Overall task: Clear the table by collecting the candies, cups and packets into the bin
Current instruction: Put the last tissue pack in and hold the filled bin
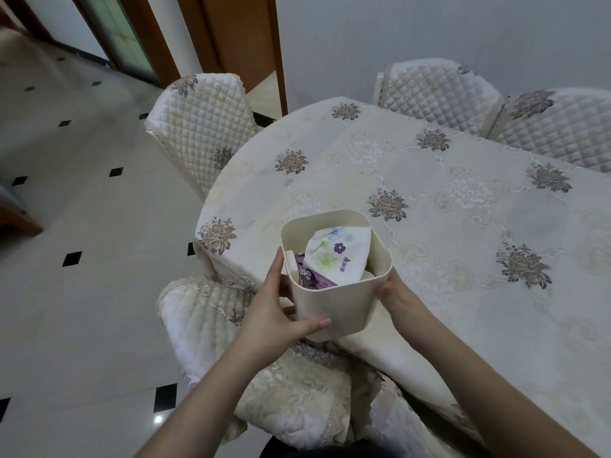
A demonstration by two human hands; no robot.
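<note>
Both hands grasp the bin at the table edge: left hand, right hand. Packets lie inside.

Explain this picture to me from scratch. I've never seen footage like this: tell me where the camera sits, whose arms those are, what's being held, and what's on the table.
There is no machine here. A person wears one wide-angle camera on the head, looking forward and down, so the two bare arms reaching in from the bottom are the wearer's own.

Both hands hold a cream plastic bin at the near edge of the table. The left hand wraps its side, thumb lying across the front; the right hand grips the opposite side.

Inside the bin you can see a white packet printed with flowers and something purple beneath it. I cannot tell what else is in there.

The table is covered by a cream tablecloth with embroidered roses. Quilted chairs stand around it, on a tiled floor.
</note>
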